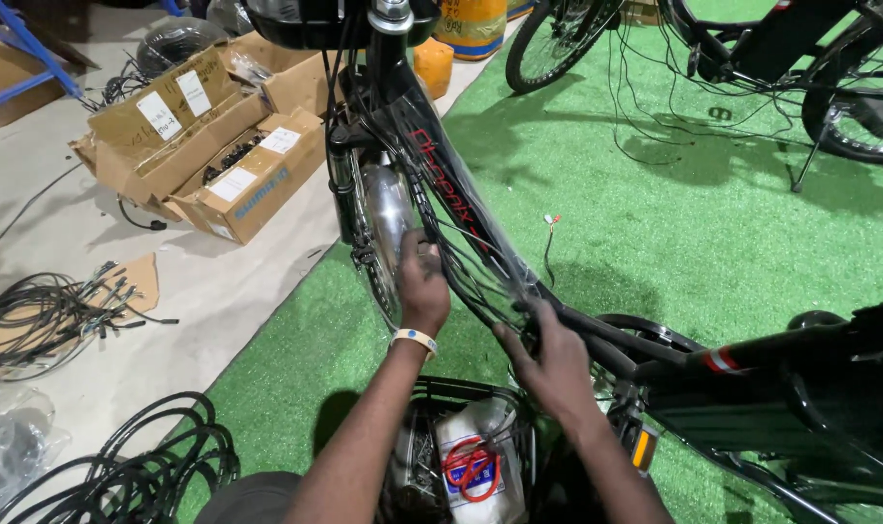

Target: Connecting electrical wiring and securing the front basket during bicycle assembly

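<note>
Standing on green turf (713, 243): black bicycle frame (432, 165), plastic-wrapped, its down tube slanting toward lower right. Left hand (422, 286), arm outstretched, fingers curled around black cables (466, 281) beside the tube. Right hand (550, 361), fingers closed on the same cables lower down. Wire basket (461, 456) beneath; open turf to the right.

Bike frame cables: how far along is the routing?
Done, by the look of it: black cables already run down the wrapped down tube. In hand: left hand grips the bundle near the front wheel; right hand pinches it lower on the frame. Left: a loose connector lead still dangles over the green turf; no ties visible.
</note>
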